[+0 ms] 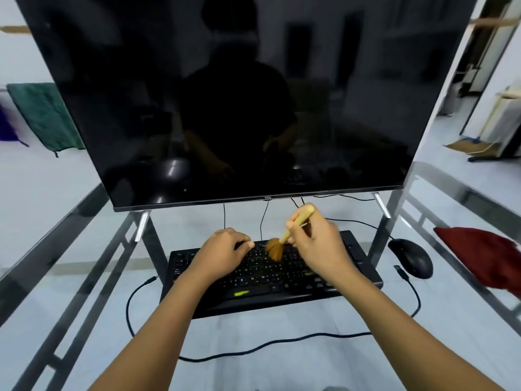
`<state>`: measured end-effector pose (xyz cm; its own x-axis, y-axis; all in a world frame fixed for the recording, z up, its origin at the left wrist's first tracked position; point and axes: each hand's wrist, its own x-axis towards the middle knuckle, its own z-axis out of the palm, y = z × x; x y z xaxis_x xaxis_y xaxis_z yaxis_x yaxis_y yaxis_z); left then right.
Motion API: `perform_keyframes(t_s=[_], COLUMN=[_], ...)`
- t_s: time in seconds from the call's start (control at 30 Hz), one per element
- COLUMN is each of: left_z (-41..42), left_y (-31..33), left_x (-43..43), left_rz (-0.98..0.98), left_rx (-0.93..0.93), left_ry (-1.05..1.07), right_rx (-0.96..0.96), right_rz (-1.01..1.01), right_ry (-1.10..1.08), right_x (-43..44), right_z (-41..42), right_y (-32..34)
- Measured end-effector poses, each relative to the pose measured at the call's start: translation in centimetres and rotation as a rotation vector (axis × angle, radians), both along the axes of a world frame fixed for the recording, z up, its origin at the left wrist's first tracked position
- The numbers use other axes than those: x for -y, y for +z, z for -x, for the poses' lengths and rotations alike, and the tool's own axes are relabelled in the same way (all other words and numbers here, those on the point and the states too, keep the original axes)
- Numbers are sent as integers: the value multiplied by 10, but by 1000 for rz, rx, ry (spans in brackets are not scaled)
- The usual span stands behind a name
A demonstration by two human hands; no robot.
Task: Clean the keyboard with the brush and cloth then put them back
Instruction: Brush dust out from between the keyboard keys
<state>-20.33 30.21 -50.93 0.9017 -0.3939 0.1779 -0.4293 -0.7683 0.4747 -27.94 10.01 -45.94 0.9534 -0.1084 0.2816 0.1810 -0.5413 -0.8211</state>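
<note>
A black keyboard [270, 283] lies on the glass table in front of the monitor. My right hand [318, 246] grips the wooden handle of a brush [284, 238]; its brown bristles touch the upper middle keys. My left hand [222, 249] rests on the keyboard's upper left part, fingers curled over the far edge. A dark red cloth [487, 255] lies at the table's right edge, apart from both hands.
A large black monitor [239, 94] stands just behind the keyboard on thin legs. A black mouse [411, 258] sits right of the keyboard. Black cables [253, 348] loop over the glass table [84, 292] near me. Green and purple cloths [45, 114] hang at the far left.
</note>
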Motion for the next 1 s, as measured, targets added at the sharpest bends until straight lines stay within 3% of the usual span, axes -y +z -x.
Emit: perform_keyframes(t_s=[0.07,0.13,0.2,0.27,0.33,0.37,0.43,0.5,0.57,0.6,0.67,0.73,0.83,0.9,1.0], left_z=[-1,-2,-4,-6,-9,-10,-11,-10,-12,-13,-13,-12,-10,-9,-4], left_y=[0,0,1,1,3,4,6,6,5,4,4,4,5,5,7], left_x=[3,4,5,8,11,13,16,17,18,19,20,22,26,31,42], left_rz=[8,19,6,-23,-57,-66,-68,-73,-69,-58,-45,-38,-34,-32,-26], left_rx=[5,6,-8,-16,-13,-18,-36,-44,-51,-58,-69,-86,-98,-97,-96], left_ry=[0,1,-13,-31,-42,-48,-60,-66,-59,-49,-31,-26,-33,-41,-72], right_rx=[-144,-247,-106,-11,-124,-159,-100,-50,-177,-233,-194,-86,-185,-132,-16], right_rz=[-125,9,83,-55,-120,-31,66,-31,-143,-103,47,17,2,101,-20], right_ry=[130,232,75,-9,108,133,26,-32,146,219,127,-32,123,19,-134], right_x=[4,7,10,14,11,12,17,24,25,24,28,37,45,52,72], right_z=[2,1,-5,-13,-19,-23,-33,-37,-36,-33,-36,-38,-35,-36,-35], right_y=[2,1,-1,-1,1,0,3,7,8,7,3,3,2,3,7])
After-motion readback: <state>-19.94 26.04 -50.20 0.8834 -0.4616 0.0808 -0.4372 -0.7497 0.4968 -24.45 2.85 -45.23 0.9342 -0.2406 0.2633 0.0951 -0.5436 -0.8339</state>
